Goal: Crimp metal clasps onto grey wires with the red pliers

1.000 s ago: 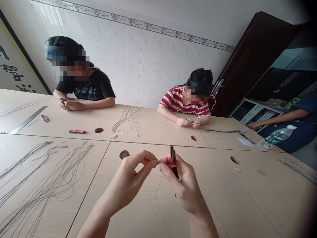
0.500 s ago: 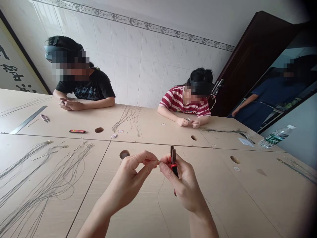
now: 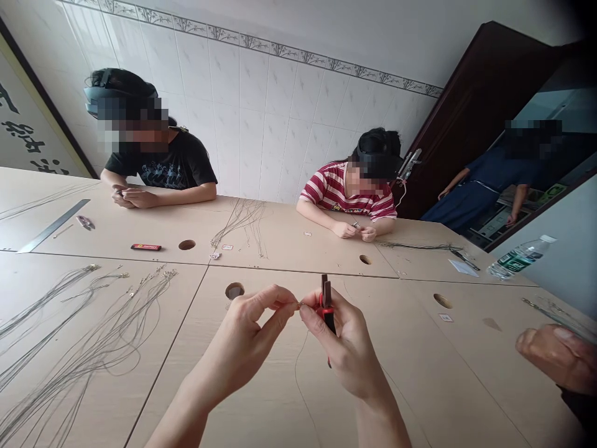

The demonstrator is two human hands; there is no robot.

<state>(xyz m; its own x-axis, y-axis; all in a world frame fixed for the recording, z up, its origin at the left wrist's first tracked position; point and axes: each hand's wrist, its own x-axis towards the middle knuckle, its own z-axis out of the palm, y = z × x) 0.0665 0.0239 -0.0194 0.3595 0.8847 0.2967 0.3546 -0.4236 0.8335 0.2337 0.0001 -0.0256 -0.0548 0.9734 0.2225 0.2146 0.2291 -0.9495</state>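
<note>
My left hand (image 3: 254, 330) pinches the end of a thin cord (image 3: 298, 367) between thumb and forefinger, just above the wooden table (image 3: 420, 373). My right hand (image 3: 342, 345) meets it fingertip to fingertip at the same cord end. It also grips small red-handled pliers (image 3: 326, 302), whose dark jaws point up. The cord hangs down from the pinch and trails over the table toward me.
Several cords (image 3: 84, 330) lie spread on the left. A steel ruler (image 3: 51, 227), a small black and red object (image 3: 145, 247) and table holes (image 3: 234, 290) lie further off. Two people sit opposite, a water bottle (image 3: 520, 258) stands right, and another person's hand (image 3: 557, 358) rests at the right edge.
Both of my hands have stayed nearly still on the cord end. Someone's hand has come into view at the right edge, and a person in blue has moved in the doorway.
</note>
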